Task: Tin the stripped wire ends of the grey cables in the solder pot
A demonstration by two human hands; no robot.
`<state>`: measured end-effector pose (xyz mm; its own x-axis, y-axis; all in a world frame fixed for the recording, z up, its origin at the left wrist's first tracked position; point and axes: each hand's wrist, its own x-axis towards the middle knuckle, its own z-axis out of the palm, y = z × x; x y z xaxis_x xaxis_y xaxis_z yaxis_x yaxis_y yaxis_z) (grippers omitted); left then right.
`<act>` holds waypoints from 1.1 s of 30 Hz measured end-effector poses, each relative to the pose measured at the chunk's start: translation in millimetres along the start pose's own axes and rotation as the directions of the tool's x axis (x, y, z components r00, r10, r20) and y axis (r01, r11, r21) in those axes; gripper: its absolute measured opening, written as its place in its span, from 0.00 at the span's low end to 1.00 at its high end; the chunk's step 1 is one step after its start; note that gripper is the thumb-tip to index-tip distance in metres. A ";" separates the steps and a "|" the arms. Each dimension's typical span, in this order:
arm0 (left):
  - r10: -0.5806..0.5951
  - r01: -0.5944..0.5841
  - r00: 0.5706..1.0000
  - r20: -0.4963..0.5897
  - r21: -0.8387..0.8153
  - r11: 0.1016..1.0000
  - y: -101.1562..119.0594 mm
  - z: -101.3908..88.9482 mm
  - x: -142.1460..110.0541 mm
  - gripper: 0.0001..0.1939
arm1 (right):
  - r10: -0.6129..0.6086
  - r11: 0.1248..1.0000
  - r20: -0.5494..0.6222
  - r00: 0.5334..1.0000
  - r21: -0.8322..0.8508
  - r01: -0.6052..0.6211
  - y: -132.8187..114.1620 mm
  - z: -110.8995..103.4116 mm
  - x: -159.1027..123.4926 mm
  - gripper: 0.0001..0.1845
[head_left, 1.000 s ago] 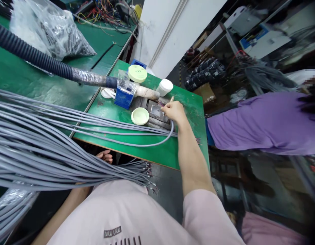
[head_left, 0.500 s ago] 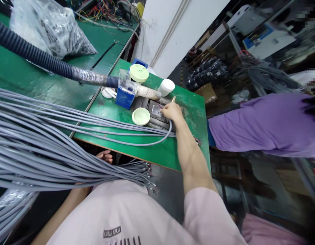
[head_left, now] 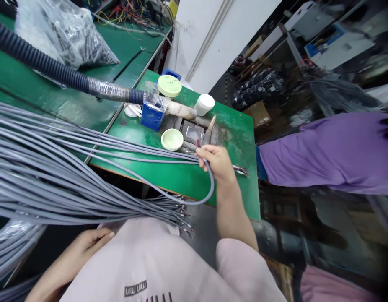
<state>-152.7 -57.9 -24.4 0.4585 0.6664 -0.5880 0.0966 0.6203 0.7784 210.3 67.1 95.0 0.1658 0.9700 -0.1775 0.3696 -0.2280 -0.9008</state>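
Observation:
My right hand [head_left: 215,161] is closed on one grey cable [head_left: 169,196] near its stripped end, above the green table [head_left: 187,178]. The cable loops down past the table's front edge. Its coloured wire tips point toward the small metal solder pot [head_left: 194,133] just beyond my fingers. My left hand [head_left: 87,243] rests low by my lap, fingers stretched out, under the big bundle of grey cables [head_left: 55,176]. The bundle's stripped ends [head_left: 181,214] hang over my lap.
A dark corrugated hose [head_left: 55,73] ends at a blue box [head_left: 152,115]. Round pale-green lids [head_left: 172,139] and a white jar [head_left: 204,104] stand by the pot. A person in purple [head_left: 322,151] is at the right. A plastic bag of parts [head_left: 74,37] lies far left.
My right hand has pulled the cable back from the solder pot toward me, widening its loop over the table edge. My left hand has dropped lower and moved left beside my lap.

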 end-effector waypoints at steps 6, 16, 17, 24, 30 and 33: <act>0.267 -0.309 0.948 -0.172 -0.303 0.902 67.7 46.8 33.3 0.15 | 0.046 0.944 0.228 0.973 0.308 -0.117 10.2 76.4 -41.6 0.15; 0.418 -0.489 0.869 -0.263 -0.582 0.650 67.5 110.0 97.4 0.16 | 0.055 0.921 0.275 0.960 0.358 -0.156 18.8 107.5 -66.8 0.20; 0.420 -0.502 0.864 -0.280 -0.563 0.657 66.3 110.9 98.0 0.15 | 0.063 0.920 0.262 0.963 0.359 -0.158 20.4 107.8 -67.2 0.20; 0.559 -0.669 0.739 -0.376 -0.309 0.676 73.8 107.1 98.7 0.10 | 0.069 0.922 0.202 0.977 0.362 -0.140 29.2 107.7 -72.7 0.16; 0.803 -0.826 0.492 -0.337 0.113 0.553 71.0 94.3 93.4 0.01 | 0.027 0.962 0.124 0.992 0.266 -0.060 44.5 100.1 -99.0 0.12; 0.827 -0.831 0.490 -0.274 0.140 0.539 65.2 95.0 94.5 0.04 | 0.033 0.947 0.052 0.998 0.318 -0.048 49.3 102.1 -108.5 0.12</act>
<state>-19.1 6.3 -8.4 0.0624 0.9533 0.2954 -0.2049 -0.2775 0.9386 117.2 -40.8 29.3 0.1300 0.9650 -0.2276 0.0515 -0.2359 -0.9704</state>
